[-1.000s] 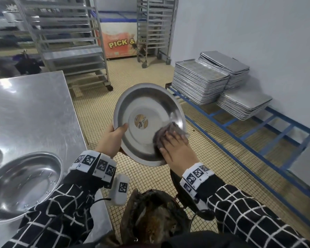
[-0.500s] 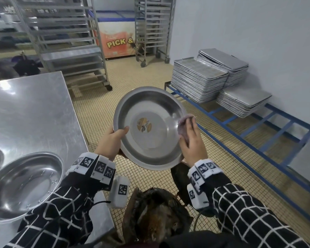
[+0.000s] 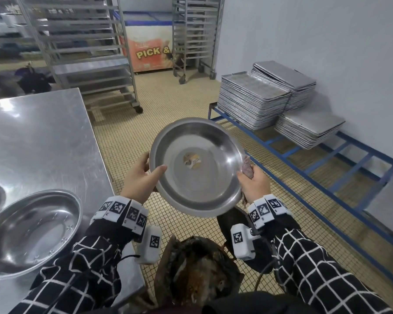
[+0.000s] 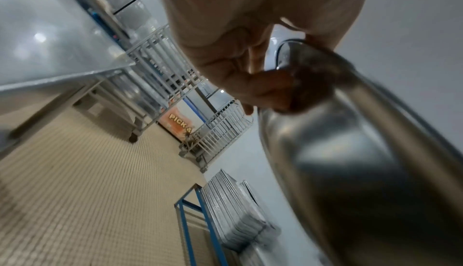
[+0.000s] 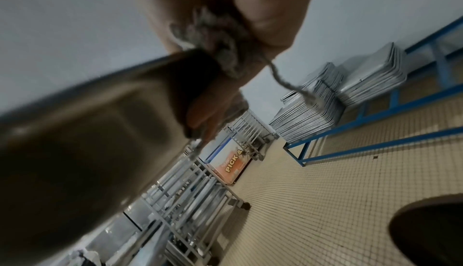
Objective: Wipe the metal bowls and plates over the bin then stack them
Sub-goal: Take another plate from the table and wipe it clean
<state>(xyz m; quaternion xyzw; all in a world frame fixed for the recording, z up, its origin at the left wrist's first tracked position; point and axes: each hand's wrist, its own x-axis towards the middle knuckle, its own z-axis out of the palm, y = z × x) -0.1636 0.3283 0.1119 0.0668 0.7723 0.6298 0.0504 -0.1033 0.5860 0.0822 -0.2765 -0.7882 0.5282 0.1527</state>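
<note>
1. My left hand [image 3: 139, 177] grips the left rim of the metal plate [image 3: 197, 166], thumb hooked over the inside edge and fingers underneath, so the plate won't slip while it's tilted toward me.
2. My right hand [image 3: 254, 184] is closed on the rag [image 3: 246, 165] and pinches it against the plate's right rim. The wrist view shows the cloth bunched in my fingers w/ a loose thread dangling.
3. Plate is in the air, between the 2 hands, just far of the bin [image 3: 200, 273], which sits near me at the bottom. I hold it there so anything wiped off drops in, not on the floor.
4. A sticker or food patch [image 3: 192, 160] sits at the plate's center; can't tell which. I'd guess the inside isn't done.
5. 1 metal bowl [image 3: 30, 232] rests on the steel table [image 3: 43, 137] at near left, well apart from the plate; prob. the stacking spot.
6. Far right: tray stacks [image 3: 252, 100] on a blue rack [image 3: 327, 168], not part of this job.
</note>
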